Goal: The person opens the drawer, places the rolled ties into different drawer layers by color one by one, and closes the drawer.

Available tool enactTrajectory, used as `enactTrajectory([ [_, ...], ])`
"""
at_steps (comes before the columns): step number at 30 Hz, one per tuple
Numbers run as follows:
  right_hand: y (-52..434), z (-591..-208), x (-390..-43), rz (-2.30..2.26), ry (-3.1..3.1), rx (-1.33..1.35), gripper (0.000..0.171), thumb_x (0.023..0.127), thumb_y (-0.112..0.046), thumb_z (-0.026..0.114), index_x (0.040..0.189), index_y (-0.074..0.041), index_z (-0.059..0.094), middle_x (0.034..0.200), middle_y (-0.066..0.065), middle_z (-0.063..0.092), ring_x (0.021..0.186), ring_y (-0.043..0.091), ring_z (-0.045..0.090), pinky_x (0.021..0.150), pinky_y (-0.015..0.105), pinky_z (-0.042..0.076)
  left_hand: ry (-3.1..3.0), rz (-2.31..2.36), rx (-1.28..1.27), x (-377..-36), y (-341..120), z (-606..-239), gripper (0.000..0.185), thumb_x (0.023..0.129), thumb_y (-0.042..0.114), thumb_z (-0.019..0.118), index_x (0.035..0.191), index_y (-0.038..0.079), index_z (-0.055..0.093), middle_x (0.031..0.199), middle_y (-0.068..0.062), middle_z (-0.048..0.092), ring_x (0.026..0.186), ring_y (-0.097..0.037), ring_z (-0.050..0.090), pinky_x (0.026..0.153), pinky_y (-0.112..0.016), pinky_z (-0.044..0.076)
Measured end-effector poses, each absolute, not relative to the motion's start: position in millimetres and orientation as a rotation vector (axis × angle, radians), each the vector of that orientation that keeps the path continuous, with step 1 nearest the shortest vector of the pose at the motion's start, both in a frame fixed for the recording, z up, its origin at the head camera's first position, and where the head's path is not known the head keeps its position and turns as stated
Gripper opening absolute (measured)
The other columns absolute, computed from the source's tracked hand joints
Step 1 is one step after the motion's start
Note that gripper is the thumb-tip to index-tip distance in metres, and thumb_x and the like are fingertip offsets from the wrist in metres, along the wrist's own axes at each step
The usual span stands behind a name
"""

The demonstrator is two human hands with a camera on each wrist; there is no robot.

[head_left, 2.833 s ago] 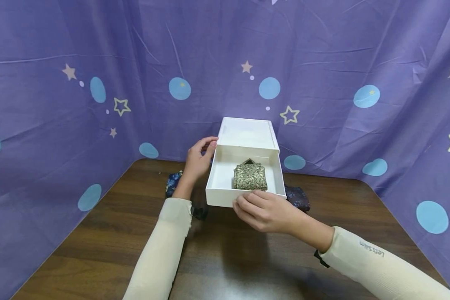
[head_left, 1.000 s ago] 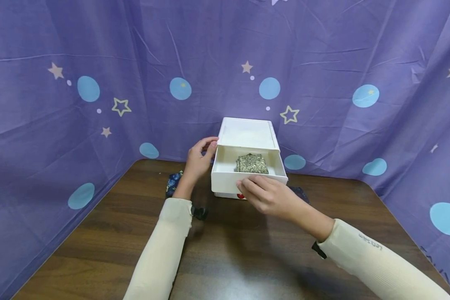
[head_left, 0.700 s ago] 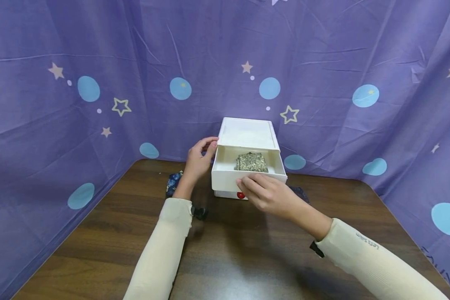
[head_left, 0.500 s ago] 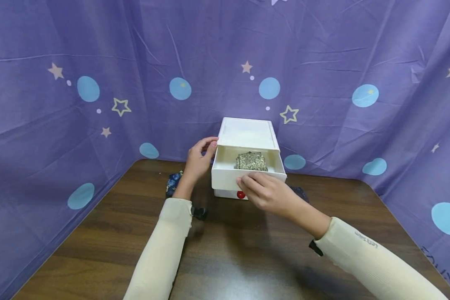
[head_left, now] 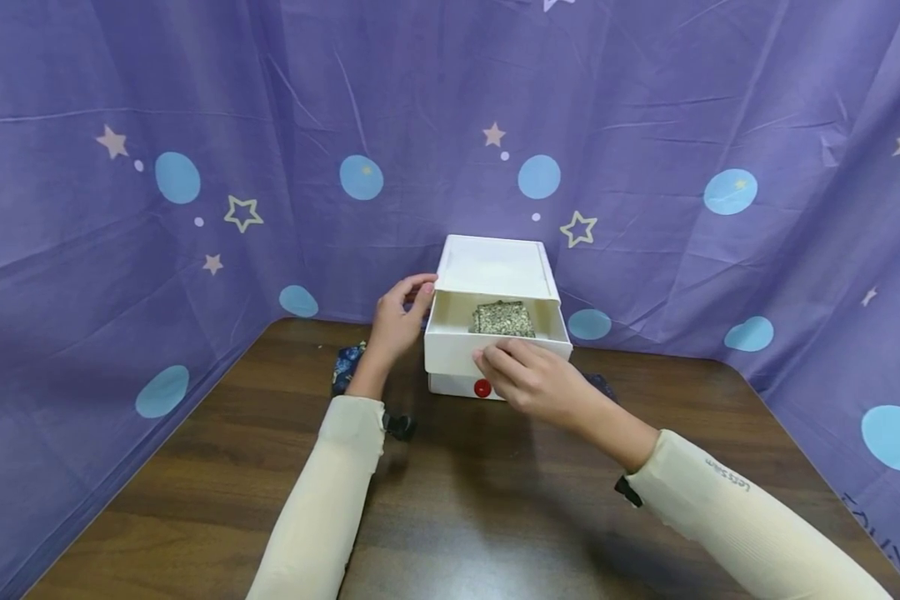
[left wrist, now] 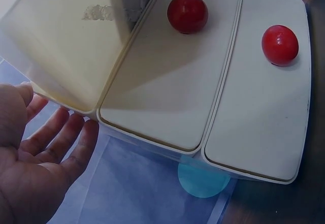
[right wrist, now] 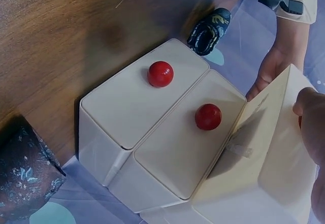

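**Top drawer part open, both hands on the chest**

A purple curtain (head_left: 195, 125) printed with stars and blue dots hangs behind and to both sides of a dark wooden table (head_left: 457, 517). At the far edge of the table stands a small white chest of drawers (head_left: 492, 265). Its top drawer (head_left: 461, 354) is drawn out part of the way toward the person; the two drawers under it are pushed in, and each carries a round red knob (right wrist: 160, 73).

Inside the open drawer, toward the back, lies a folded pouch (head_left: 502, 318) of green-and-gold patterned cloth.

The right hand (head_left: 536, 385) is against the front panel of the open drawer, its fingers curled over the panel where a knob would be; whether they grasp a knob there cannot be told. The left hand (head_left: 396, 321) is released, fingers relaxed, resting against the left side of the chest near its top edge.

A dark blue patterned pouch (head_left: 347, 364) lies on the table just left of the chest, and another (right wrist: 25, 178) lies at its right.
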State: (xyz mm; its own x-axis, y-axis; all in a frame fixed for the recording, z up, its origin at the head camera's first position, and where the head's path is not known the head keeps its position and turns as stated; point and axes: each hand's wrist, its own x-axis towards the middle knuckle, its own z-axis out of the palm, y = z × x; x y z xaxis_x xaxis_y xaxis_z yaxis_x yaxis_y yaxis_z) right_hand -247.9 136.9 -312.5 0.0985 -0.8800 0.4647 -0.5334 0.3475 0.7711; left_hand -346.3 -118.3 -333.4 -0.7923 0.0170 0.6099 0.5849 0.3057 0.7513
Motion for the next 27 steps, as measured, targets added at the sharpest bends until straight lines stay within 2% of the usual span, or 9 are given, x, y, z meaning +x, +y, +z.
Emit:
enactTrajectory([
  [27, 134.8, -310.0, -266.2, -0.465, -1.566, 1.280, 0.038, 0.108, 0.005, 0.036, 0.119, 0.004, 0.072, 0.104, 0.013, 0.061, 0.090, 0.023, 0.056, 0.074, 0.027, 0.054, -2.103, -1.491, -0.513, -346.7, -117.9, -332.8, 0.037, 0.106, 0.036, 0.057, 0.130, 0.011, 0.069, 0.124, -0.010, 0.068, 0.108, -0.025, 0.064, 0.090, -0.042, 0.057],
])
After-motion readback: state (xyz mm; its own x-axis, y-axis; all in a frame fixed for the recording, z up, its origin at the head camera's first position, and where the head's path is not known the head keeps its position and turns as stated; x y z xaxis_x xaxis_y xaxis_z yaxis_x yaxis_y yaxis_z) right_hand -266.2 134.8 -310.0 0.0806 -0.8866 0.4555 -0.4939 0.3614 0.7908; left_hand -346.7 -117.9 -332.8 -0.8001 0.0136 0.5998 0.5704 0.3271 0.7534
